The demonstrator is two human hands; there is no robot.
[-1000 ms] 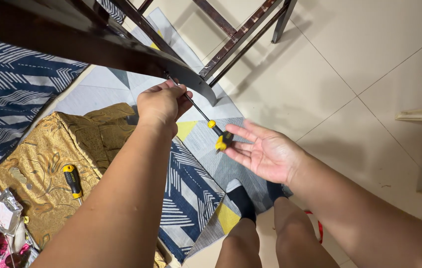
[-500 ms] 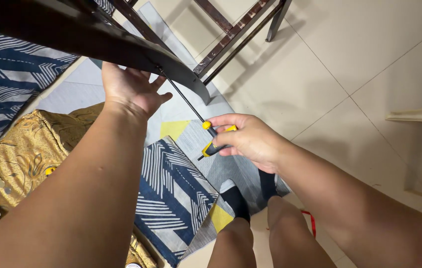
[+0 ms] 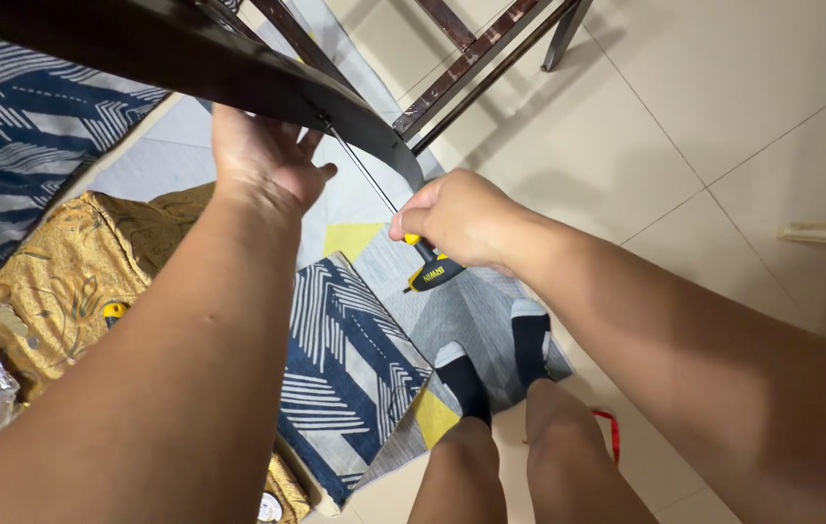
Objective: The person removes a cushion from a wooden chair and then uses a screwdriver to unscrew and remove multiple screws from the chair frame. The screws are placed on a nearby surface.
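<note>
A: since a moment ago the right hand [image 3: 462,218] has closed round the screwdriver [image 3: 429,267]; earlier it lay loose on the open palm.

B: grip now?

A: right fingers wrapped tight on the yellow-black handle; thin shaft angles up to the dark curved chair part [image 3: 238,78]; left hand [image 3: 263,160] pressed against that part's underside, fingers hidden, can't tell their grip.

B: surroundings?

A: patterned rug [image 3: 345,359] under socked feet; gold cloth [image 3: 64,272] left.

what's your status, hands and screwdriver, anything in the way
Left hand braced on the dark wooden frame. Right hand closed on the screwdriver, shaft angled up to the frame. Nothing in the way that shows.
</note>
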